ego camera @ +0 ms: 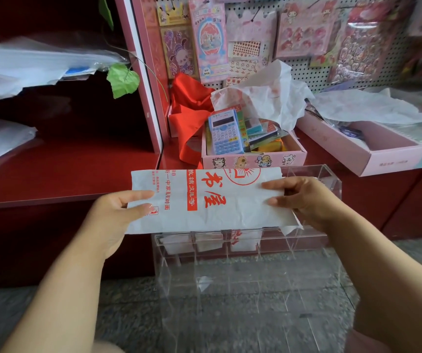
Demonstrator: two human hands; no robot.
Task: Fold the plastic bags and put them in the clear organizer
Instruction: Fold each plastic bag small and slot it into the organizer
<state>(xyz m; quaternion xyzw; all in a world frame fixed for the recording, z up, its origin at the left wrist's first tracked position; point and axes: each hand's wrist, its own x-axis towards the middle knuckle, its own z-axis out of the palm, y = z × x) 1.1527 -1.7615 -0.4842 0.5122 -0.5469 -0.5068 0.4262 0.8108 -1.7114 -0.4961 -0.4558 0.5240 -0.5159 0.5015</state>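
A white plastic bag (212,200) with red printed characters was stretched flat into a wide band between both hands, held above the clear organizer (245,276). The left hand (118,212) pinched the bag's left end, thumb on top and curled fingers beneath. The right hand (299,197) gripped the right end the same way, thumb and forefinger pressed on the printed face and the rest of the fingers hidden behind the plastic. The organizer stood just below and behind the bag, its far compartments already holding small folded white bags (210,242), the nearer compartments showing only the speckled floor through them. Behind, on the red worktop (64,171), a pink cartoon-printed box (253,159) held a blue calculator (225,133) and other stationery, with a red ribbon (189,110) beside it and crumpled white bags (276,98) draped over it. A pegboard (314,72) hung with sticker packs rose at the back
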